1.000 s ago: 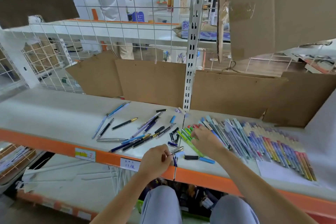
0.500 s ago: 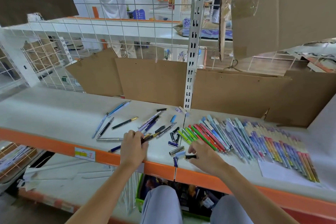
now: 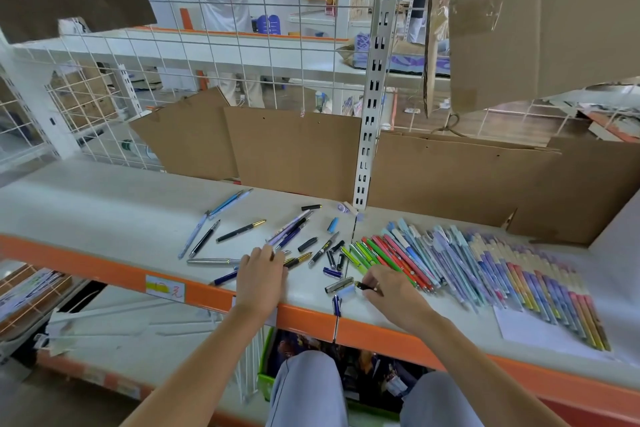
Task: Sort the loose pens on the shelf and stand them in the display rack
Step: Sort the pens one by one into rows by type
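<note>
Bright, even daylight comes from the far room. Shadows are soft. Straight lines bend at the edges; details look slightly blurry.

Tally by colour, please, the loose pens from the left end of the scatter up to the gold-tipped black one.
Light blue pens: 2
Black pens: 2
Silver pen: 1
Dark blue pen: 1
Total: 6

White shelf (image 3: 86, 204) with orange front edge carries scattered loose pens (image 3: 239, 231) and a sorted row (image 3: 485, 263).

White wire-grid panel (image 3: 207, 55) backs orange-edged shelving, cardboard sheets (image 3: 294, 149) leaning.
</note>
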